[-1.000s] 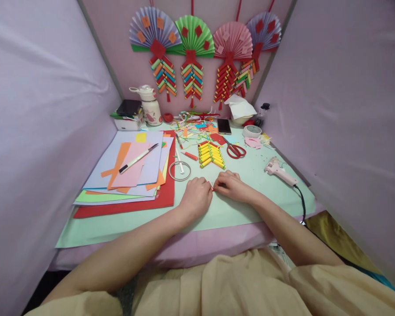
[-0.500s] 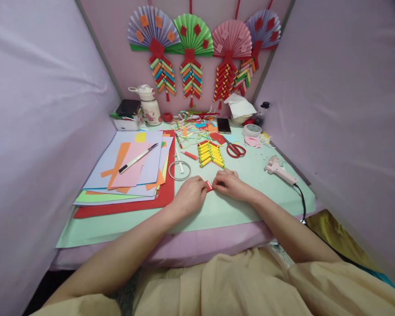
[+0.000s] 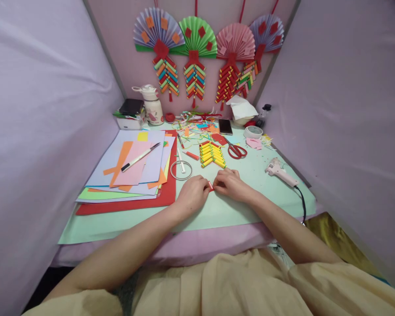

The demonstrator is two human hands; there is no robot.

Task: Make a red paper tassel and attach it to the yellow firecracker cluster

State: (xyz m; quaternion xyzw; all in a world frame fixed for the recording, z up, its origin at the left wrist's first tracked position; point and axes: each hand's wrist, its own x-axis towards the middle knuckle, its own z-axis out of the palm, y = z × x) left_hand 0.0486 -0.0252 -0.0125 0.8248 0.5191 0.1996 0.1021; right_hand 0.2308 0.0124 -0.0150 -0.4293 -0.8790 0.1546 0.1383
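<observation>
Between my two hands is a small piece of red paper (image 3: pixel 211 186) with a pale strip showing on it, resting low on the mint-green tabletop. My left hand (image 3: pixel 194 192) is closed, its fingertips pinching the paper's left end. From the other side my right hand (image 3: pixel 229 184) pinches the right end, fingers curled. Most of the paper is hidden behind the fingers. Just beyond my hands lies a chevron of yellow paper rolls (image 3: pixel 212 154) with green ends and some red at the top. A loose red-orange roll or stick (image 3: pixel 192 156) lies to its left.
Left are stacked coloured sheets (image 3: pixel 95 175) with a pen (image 3: pixel 140 157) on top. A metal ring (image 3: pixel 181 170) lies beside them. Red-handled scissors (image 3: pixel 237 151), a phone (image 3: pixel 225 127) and tape (image 3: pixel 253 132) sit farther back. The corded glue gun (image 3: pixel 281 172) is right. Paper fans (image 3: pixel 197 37) hang behind.
The whole view has shifted slightly. The red paper looks narrower between my fingers, and my hands are a little closer together, still pinching it.
</observation>
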